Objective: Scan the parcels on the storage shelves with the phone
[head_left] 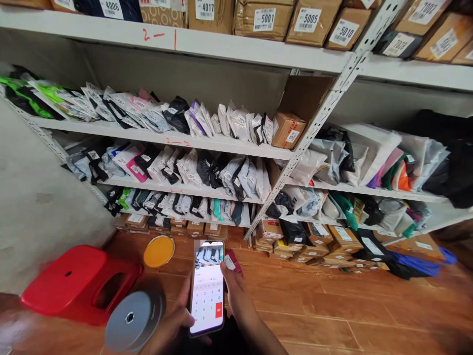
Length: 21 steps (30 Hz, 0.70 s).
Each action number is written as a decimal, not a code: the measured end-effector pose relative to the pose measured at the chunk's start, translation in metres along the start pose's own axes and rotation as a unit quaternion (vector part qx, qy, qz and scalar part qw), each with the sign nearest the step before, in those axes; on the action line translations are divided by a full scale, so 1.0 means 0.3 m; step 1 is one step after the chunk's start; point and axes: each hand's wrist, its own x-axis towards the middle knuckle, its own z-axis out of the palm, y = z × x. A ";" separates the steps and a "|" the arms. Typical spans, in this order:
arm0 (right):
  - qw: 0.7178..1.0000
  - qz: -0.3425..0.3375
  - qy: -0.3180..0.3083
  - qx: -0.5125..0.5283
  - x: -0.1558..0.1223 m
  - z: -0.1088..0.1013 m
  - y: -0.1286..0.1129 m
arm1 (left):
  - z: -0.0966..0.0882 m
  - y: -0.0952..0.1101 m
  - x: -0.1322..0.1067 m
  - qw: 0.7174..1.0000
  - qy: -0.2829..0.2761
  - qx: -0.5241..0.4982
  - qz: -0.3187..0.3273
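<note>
A smartphone [207,288] is held upright between both hands, low in the middle of the head view. Its screen has a camera picture of parcels at the top and a number keypad with a red key below. My left hand [180,315] grips the phone's left side, thumb by the lower corner. Along its right edge is my right hand [236,296], the thumb near the upper part of the screen. Fingers behind the phone are hidden. A dark red item [235,265] with a white label shows just past the phone; I cannot tell whether a hand touches it.
White metal shelves [185,132] with several labelled parcel bags [238,121] stand ahead. Boxes [264,22] line the top shelf; more lie along the wooden floor [314,305]. At left are a red stool [74,281], a grey round object [133,320] and a yellow disc [158,251].
</note>
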 end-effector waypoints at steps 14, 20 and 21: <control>0.992 -0.023 -0.120 -0.011 -0.019 -0.089 0.066 | -0.003 0.024 0.018 0.999 -0.039 -0.027 0.009; 0.991 -0.034 -0.132 -0.007 -0.011 -0.126 0.073 | 0.016 0.029 0.021 0.999 -0.035 -0.038 0.007; 0.991 -0.037 -0.127 -0.004 -0.008 -0.127 0.070 | 0.013 0.029 0.023 0.999 -0.034 -0.041 0.007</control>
